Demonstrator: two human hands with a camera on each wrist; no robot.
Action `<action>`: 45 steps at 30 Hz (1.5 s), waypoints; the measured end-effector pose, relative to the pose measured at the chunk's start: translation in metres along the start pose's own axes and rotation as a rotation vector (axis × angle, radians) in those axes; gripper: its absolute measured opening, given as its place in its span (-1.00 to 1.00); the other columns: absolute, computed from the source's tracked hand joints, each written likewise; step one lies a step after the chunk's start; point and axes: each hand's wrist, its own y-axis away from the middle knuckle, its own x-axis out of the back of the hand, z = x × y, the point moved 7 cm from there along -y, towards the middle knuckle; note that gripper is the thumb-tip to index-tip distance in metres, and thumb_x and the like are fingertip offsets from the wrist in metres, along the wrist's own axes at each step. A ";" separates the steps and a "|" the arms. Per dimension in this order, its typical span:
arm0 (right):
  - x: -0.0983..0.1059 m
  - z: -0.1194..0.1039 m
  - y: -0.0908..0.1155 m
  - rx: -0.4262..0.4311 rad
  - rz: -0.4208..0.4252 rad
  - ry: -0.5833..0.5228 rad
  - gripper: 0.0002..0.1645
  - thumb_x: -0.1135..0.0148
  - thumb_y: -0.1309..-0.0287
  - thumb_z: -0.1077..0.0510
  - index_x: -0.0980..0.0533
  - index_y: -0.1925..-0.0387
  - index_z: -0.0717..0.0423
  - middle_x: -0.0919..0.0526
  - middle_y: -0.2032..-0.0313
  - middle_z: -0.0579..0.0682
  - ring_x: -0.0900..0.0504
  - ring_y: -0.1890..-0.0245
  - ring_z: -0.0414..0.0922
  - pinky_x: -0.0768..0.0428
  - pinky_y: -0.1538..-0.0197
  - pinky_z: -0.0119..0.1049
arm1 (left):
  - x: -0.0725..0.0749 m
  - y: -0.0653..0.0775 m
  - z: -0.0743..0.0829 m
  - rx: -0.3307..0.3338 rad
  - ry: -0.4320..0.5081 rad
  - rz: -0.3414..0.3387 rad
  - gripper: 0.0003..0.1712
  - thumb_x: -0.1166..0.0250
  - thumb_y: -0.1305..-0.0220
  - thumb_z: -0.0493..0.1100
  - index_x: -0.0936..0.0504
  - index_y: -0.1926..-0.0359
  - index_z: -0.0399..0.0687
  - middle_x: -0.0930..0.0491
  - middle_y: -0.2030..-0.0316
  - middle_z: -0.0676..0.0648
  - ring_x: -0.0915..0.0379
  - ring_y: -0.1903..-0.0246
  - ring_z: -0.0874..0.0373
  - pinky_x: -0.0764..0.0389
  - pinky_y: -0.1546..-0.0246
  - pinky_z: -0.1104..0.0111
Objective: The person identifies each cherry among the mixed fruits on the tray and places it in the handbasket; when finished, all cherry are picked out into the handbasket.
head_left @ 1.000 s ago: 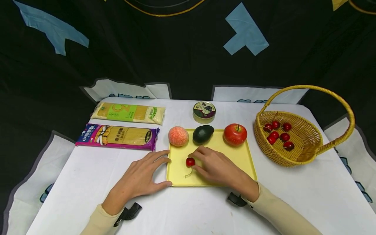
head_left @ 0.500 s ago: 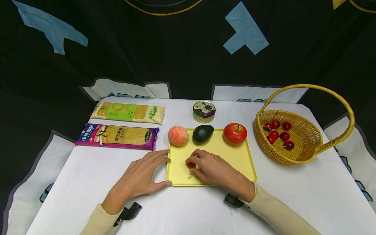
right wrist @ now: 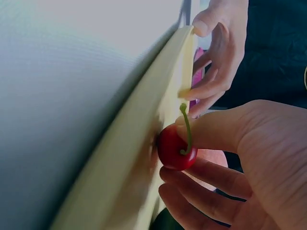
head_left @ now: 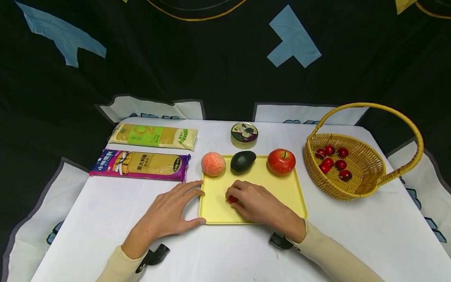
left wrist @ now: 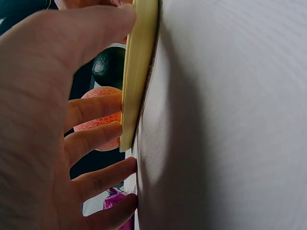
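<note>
A red cherry with a green stem is pinched between the thumb and fingers of my right hand, low over the yellow tray. In the head view the fingers cover most of that cherry. My left hand lies at the tray's left side with its fingers spread, thumb and fingertips touching the rim. Along the tray's far side sit a bumpy orange-pink fruit, a dark green avocado and a red apple.
At the right stands a wicker basket with a tall handle and several cherries inside. A round tin is behind the tray. Two packs of noodles, one green-labelled and one purple, lie at the left.
My right fingers have closed round the cherry, which was in plain view on the tray, and have shifted it slightly to the right. The left hand has stayed in place.
</note>
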 end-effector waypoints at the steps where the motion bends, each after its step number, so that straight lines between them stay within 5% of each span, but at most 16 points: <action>1: 0.001 0.001 0.000 -0.002 0.004 0.003 -0.80 -0.43 -0.20 0.14 -0.64 0.13 -0.12 -0.57 0.23 -0.21 -0.54 0.28 -0.28 -0.61 0.20 -0.36 | 0.000 0.000 0.000 0.002 -0.002 0.000 -0.19 -0.27 -0.04 0.59 -0.56 -0.20 0.32 -0.25 -0.48 0.16 -0.26 -0.41 0.06 -0.57 -0.08 -0.05; 13: 0.037 0.020 0.014 -0.078 0.098 -0.026 -0.77 -0.47 -0.16 0.14 -0.69 0.12 -0.04 -0.62 0.16 -0.19 -0.60 0.24 -0.30 -0.64 0.15 -0.38 | -0.001 0.000 0.001 0.000 -0.007 0.014 -0.22 -0.30 -0.03 0.57 -0.56 -0.19 0.34 -0.26 -0.48 0.17 -0.28 -0.40 0.04 -0.58 -0.05 -0.06; 23: 0.073 0.048 0.036 -0.139 0.202 0.021 -0.66 -0.55 -0.05 0.17 -0.68 0.10 -0.03 -0.65 0.10 -0.06 -0.69 0.21 -0.13 -0.71 0.16 -0.18 | -0.001 0.000 0.000 0.006 -0.012 0.009 -0.20 -0.28 -0.03 0.59 -0.55 -0.20 0.35 -0.24 -0.48 0.19 -0.27 -0.40 0.06 -0.59 -0.04 -0.04; 36: 0.091 0.089 0.070 -0.305 0.222 0.030 -0.54 -0.54 -0.07 0.19 -0.65 -0.05 0.00 -0.61 0.00 0.11 -0.69 0.20 0.03 -0.72 0.19 -0.02 | -0.003 0.000 -0.001 0.036 -0.012 -0.024 -0.20 -0.26 -0.04 0.60 -0.55 -0.21 0.37 -0.21 -0.49 0.21 -0.23 -0.42 0.06 -0.56 -0.03 -0.10; 45: 0.112 0.115 0.094 -0.319 0.365 0.069 -0.58 -0.53 -0.02 0.27 -0.65 0.03 0.08 -0.64 0.15 0.06 -0.57 0.38 -0.04 -0.59 0.37 -0.18 | -0.002 0.001 -0.001 0.024 -0.011 -0.002 -0.20 -0.26 -0.03 0.61 -0.56 -0.20 0.35 -0.24 -0.48 0.19 -0.25 -0.41 0.05 -0.57 -0.02 -0.12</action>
